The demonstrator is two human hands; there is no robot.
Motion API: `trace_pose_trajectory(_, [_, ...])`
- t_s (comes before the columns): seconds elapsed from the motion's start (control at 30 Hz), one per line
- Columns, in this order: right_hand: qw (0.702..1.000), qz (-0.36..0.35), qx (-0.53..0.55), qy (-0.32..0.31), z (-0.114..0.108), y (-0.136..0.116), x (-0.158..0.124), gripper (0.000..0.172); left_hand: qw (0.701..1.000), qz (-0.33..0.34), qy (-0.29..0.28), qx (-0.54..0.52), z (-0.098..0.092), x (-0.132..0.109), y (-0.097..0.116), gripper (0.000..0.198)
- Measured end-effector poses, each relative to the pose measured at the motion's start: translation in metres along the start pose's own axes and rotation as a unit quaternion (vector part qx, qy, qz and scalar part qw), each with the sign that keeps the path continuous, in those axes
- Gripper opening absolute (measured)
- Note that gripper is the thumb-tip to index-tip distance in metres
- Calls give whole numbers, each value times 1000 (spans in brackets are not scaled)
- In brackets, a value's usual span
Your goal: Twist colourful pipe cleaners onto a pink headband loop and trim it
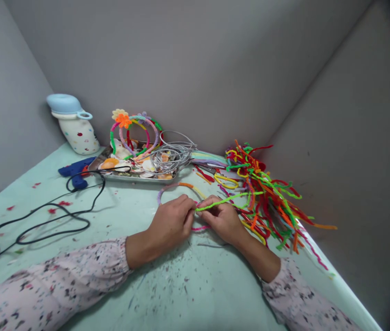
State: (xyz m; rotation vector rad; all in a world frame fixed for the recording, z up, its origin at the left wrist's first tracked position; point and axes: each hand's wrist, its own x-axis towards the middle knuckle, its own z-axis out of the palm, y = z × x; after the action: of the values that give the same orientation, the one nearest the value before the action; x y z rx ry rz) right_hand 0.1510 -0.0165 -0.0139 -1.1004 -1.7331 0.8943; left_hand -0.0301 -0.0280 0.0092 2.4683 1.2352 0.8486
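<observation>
Both hands work close together over the pale green tabletop (167, 294), fingertips nearly meeting. Left hand (174, 218): fingers curled, grip narrow, thumb and forefinger pinched at the near end of a fuzzy lime-green pipe cleaner (231, 200). Right hand (222, 220): thumb and forefinger close on the same pipe cleaner just beside that end; its free length runs up and to the right, above the hand, toward a tangled heap of red, orange, green and yellow pipe cleaners (272, 193). A thin hoop wrapped in lilac, orange and yellow fuzz (177, 185) lies behind and partly under the hands; whether the left palm also grips it cannot be told. Short grey strand (212, 245) on the tabletop, near the right wrist. Beyond the hands: a shallow silver metal tray (136, 179) bearing finished-looking colourful fuzzy hoops (151, 123), one topped by an orange flower (123, 121), with coiled silver-grey wire hoops (177, 158) at its right end. Left of the tray: a blue glue gun (77, 169), loops of black cord (86, 223), and a white patterned bottle with light-blue cap (78, 133), tilted against the wall.
</observation>
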Motion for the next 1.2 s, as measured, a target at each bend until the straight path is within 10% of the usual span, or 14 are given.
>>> trace_pose_trajectory(1.2, [992,116,43,-38,2,-9,-1,15,1000,-3,-9,13,3,-1,1,10])
